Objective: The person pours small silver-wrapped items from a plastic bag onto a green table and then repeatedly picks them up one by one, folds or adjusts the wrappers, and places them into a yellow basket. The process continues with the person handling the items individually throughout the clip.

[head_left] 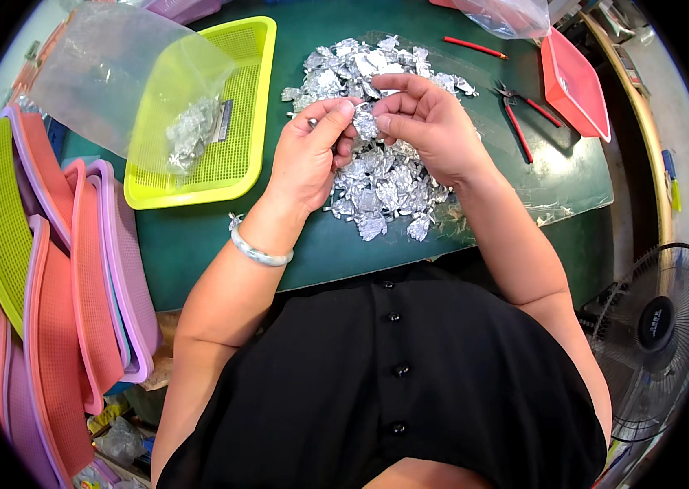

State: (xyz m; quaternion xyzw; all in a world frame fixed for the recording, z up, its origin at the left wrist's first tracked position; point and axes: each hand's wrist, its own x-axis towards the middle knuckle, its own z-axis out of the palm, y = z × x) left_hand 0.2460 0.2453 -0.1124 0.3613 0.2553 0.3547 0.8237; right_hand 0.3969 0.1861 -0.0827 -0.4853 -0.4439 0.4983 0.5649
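Above a pile of silver, leaf-like metal pieces, both hands are raised close together. Between their fingertips is one small silver metal piece. My left hand pinches it from the left, thumb on top; a small shiny round thing shows at its fingers, too small to name. My right hand grips the piece's right side with thumb and fingers, index finger curved above. A pale bangle circles my left wrist. The fingers partly hide the held piece.
Left of the pile, a lime-green basket holds a clear plastic bag with silver pieces. Red-handled pliers, a red pencil and a pink tray lie right. Stacked baskets stand left; a fan stands right.
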